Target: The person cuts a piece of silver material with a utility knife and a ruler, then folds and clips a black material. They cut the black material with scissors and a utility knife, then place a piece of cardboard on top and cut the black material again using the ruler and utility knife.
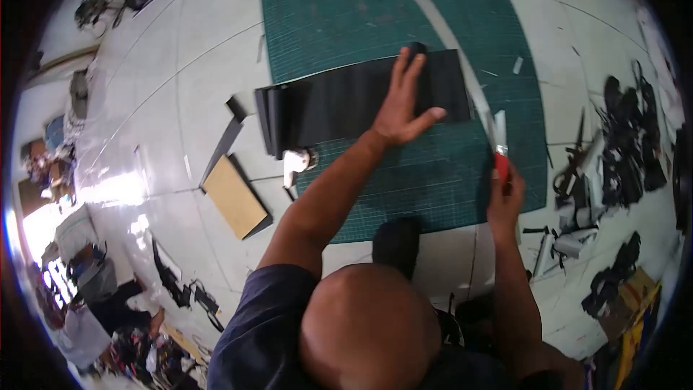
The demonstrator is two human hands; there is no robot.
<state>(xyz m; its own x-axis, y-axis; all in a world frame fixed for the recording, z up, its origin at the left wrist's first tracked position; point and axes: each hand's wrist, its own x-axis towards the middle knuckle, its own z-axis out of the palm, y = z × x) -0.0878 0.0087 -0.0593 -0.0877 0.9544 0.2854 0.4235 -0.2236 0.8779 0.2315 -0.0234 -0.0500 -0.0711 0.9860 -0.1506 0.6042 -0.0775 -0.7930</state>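
Observation:
My left hand [401, 112] rests with its fingers stretched out on a long strip of black sheet material [339, 97]. A small dark object [416, 48] shows at its fingertips; I cannot make out what it is. The strip's left end is folded or stacked in layers. My right hand [507, 202] grips a red-handled utility knife [502, 162], its blade pointing away from me. Beside the strip's right end lies a long steel ruler [451, 40], and the knife is at its near end. A green cutting mat [426, 180] lies beneath all of these.
Left of the mat are a tan rectangular board [236, 196], black offcuts [224, 141] and a small metallic round item [307, 159]. Piles of black scraps [624, 144] cover the tiled floor at right. Another person [90, 325] sits at the lower left among clutter.

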